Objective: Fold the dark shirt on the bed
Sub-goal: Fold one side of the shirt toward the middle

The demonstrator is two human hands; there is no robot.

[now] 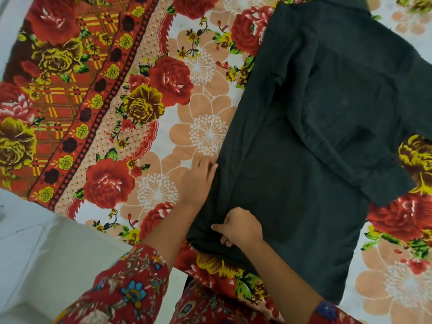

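In the head view, the dark cloth shirt (327,113) was seen spread on the floral-sheeted bed (140,90), its near hem bunched in the right hand (238,226), the left hand (198,181) laid at its side edge with grip not discernible, so the fold could be skewed by uneven pulling.

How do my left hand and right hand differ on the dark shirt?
The left hand sits at the dark shirt's side edge; the right hand lies on it near the hem. The right hand curls into fabric; the left hand's grip is unclear. Both touch it.
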